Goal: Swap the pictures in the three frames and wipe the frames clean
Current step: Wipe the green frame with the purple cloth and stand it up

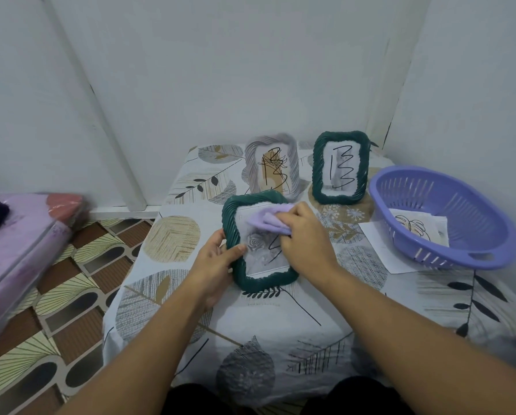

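Right hand (306, 238) grip: clenched on a lilac cloth (267, 220), pressed flat against the glass of the near green frame (258, 244), upper part of the pane. Left hand (218, 262) grip: grasping that frame's left edge, thumb on the front of the rim, fingers behind, steadying it. Frame lies tilted on the table (280, 339), just in front of the person, a grey rose picture with a black scribble visible under the glass.

Behind it, two more frames standing upright near the wall. Grey frame (272, 164) on the left, holding a beige picture with black scribbled lines. Second green frame (340, 167) on the right, well apart from the hands, holding a pale picture with black zigzag marks. Cannot tell from this view whether either has been wiped.

Far right: purple basket (448, 217), a leaf-print sheet (419, 232) lying inside it. A white paper (379, 244) sits partly under the basket's near edge.

Progress, as a judgement: all three frames hold pictures, so the swapping looks largely or fully done, though the loose sheets leave that uncertain. Wiping is under way on the near frame, glass first; its twisted rim probably has yet to be done. The two standing frames may remain, then setting the near one upright.
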Demonstrator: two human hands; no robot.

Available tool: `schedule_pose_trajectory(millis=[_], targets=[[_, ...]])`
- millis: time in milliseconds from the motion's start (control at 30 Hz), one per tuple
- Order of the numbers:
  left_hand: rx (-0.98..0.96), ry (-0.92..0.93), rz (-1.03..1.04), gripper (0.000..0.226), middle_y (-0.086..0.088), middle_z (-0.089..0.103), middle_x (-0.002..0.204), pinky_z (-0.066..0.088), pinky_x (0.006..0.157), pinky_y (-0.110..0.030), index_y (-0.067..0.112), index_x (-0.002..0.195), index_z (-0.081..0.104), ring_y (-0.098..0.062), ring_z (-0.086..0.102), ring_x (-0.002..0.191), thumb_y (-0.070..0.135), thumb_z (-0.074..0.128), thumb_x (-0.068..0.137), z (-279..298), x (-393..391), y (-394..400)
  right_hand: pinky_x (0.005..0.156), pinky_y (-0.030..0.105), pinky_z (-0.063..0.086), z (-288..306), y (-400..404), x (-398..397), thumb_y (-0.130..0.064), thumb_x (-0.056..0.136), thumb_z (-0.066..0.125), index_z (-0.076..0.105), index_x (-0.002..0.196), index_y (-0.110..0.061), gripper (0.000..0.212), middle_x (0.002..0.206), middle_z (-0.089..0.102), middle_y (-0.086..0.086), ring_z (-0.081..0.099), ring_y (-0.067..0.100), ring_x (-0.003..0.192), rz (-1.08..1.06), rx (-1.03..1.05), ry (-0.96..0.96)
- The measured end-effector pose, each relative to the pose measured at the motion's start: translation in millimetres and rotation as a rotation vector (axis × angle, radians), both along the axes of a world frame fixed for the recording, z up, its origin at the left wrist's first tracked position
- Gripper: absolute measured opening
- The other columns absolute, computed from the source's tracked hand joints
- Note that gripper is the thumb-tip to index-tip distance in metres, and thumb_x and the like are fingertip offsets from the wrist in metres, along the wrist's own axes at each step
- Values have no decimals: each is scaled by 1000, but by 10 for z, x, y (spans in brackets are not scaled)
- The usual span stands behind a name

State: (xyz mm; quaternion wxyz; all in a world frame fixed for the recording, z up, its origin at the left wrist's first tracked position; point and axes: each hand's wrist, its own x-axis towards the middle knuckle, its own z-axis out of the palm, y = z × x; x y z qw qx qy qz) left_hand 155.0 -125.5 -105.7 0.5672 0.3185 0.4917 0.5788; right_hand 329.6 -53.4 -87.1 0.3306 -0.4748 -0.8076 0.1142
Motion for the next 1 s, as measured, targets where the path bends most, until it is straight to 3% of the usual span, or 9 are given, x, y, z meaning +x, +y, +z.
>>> schedule_pose_trajectory(millis=[233, 400, 567, 700, 867, 1000], targets=[[-7, 6, 2, 34, -23, 72, 118, 56, 97, -58, 10, 133, 54, -28, 73, 98, -2, 55, 101, -18, -5, -3, 64, 26, 38, -75, -123, -13, -2, 85, 60, 69, 128, -23, 49, 101, 39, -8, 48, 15, 78, 59, 29, -37], [-3, 20, -9, 33, -24, 71, 121, 55, 97, -59, 8, 133, 54, -31, 72, 101, -1, 56, 102, 0, -8, -8, 62, 36, 49, -1, 19, 30, -1, 83, 58, 70, 124, -19, 46, 100, 40, -7, 54, 22, 77, 6, 50, 5], [10, 11, -10, 33, -23, 73, 116, 62, 87, -49, 8, 133, 54, -27, 75, 94, -3, 54, 102, 4, 2, -14, 61, 33, 48, -50, -53, 16, -2, 84, 59, 69, 124, -20, 45, 103, 43, -4, 55, 23, 77, 12, 53, -38], [12, 3, -9, 34, -19, 75, 111, 61, 89, -48, 8, 134, 54, -25, 75, 93, -3, 54, 102, 0, 5, -15, 60, 34, 49, -88, -92, 62, 0, 82, 62, 70, 122, -24, 47, 102, 45, -3, 55, 22, 76, 41, 62, -59], [18, 12, -19, 34, -19, 74, 117, 62, 86, -47, 8, 134, 53, -25, 75, 96, -3, 54, 102, 19, 11, -19, 61, 39, 50, 64, 64, 9, -1, 84, 60, 73, 112, -14, 34, 100, 40, -5, 54, 25, 79, -35, 55, -2], [11, 16, -10, 33, -18, 75, 113, 62, 83, -46, 8, 133, 53, -26, 74, 96, -2, 55, 102, 2, 8, -8, 62, 34, 46, -29, -33, 13, -2, 84, 59, 70, 122, -19, 43, 102, 44, -3, 55, 24, 79, -10, 28, -36]])
